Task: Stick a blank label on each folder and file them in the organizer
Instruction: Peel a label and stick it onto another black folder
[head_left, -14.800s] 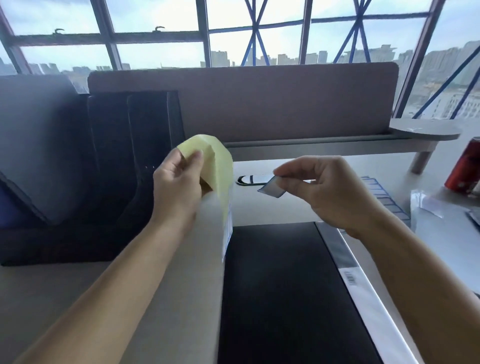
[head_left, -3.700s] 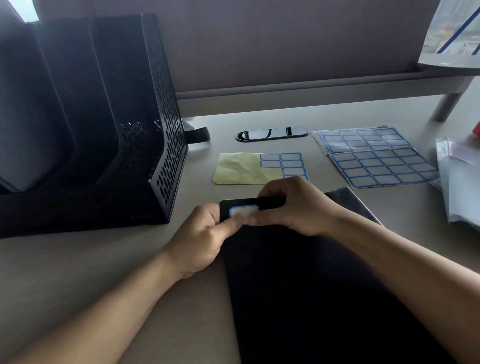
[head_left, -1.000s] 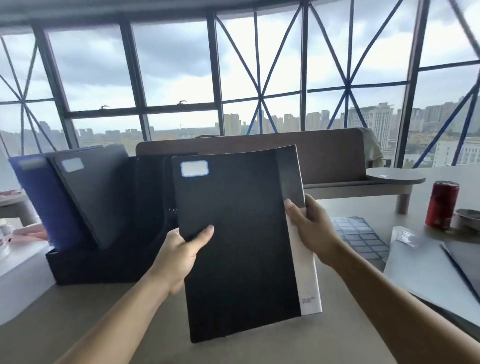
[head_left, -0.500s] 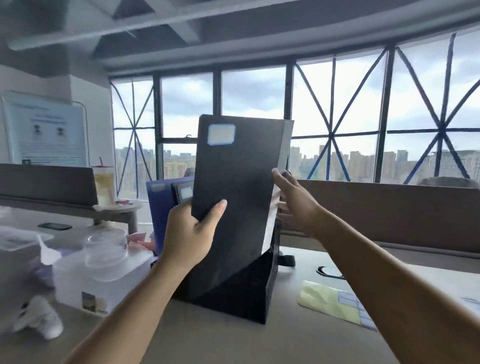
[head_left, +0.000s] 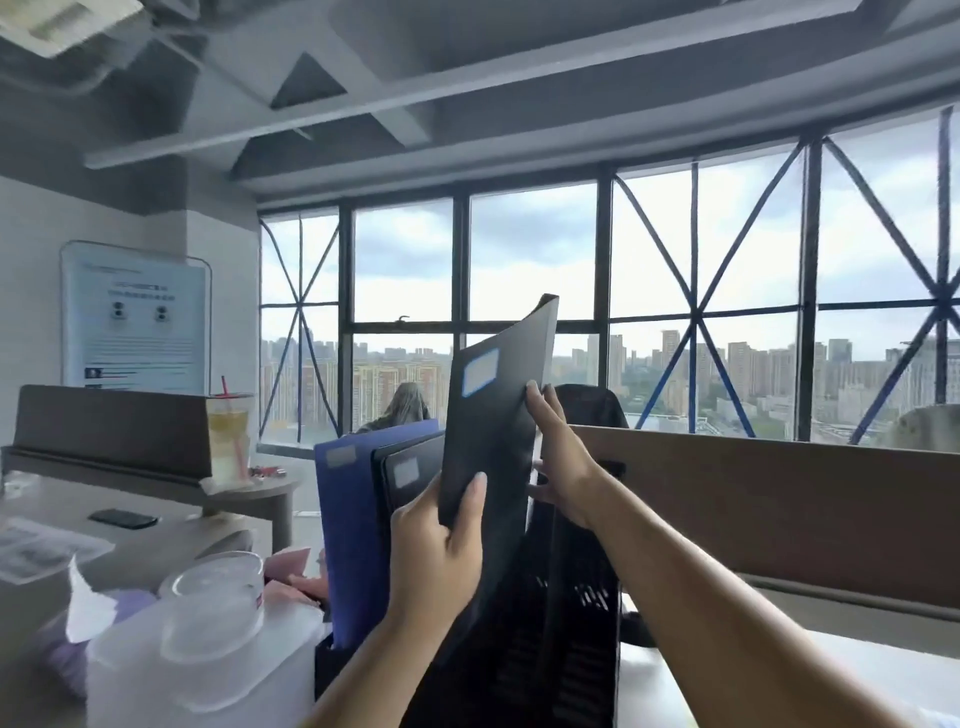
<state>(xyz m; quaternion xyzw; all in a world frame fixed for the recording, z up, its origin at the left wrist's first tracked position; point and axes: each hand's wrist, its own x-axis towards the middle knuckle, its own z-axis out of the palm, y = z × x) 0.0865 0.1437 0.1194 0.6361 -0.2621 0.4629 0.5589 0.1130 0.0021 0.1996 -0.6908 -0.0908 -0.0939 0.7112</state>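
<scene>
Two hands carry the black folder (head_left: 493, 431), which stands nearly upright and leans a little to the right. The left hand (head_left: 436, 556) grips its lower left edge, thumb curled over the front face and the fingers hidden behind. The right hand (head_left: 558, 457) lies against the right edge with its fingers (head_left: 535, 402) straight and pointing up; whether its thumb reaches behind cannot be told. A blank blue-rimmed label (head_left: 480, 371) sits at the top left of the cover.

The folder's bottom end drops towards the right side of the black mesh organizer (head_left: 576, 629), but the left hand and wrist cover that end, so it is unclear whether it is seated in a slot. Just left of it, two filed folders stand in the organizer: a dark folder (head_left: 410, 483) and, further left, a blue folder (head_left: 345, 530), each labelled near the top.

Near left on the desk (head_left: 171, 540) stands a white plastic container (head_left: 208, 660) with a clear round lid. Further off are a dark phone (head_left: 123, 518) and an iced drink cup (head_left: 228, 441) with a red straw. A brown divider (head_left: 779, 509) runs along the right, with an office chair (head_left: 595, 410) and tall windows (head_left: 530, 260) behind.
</scene>
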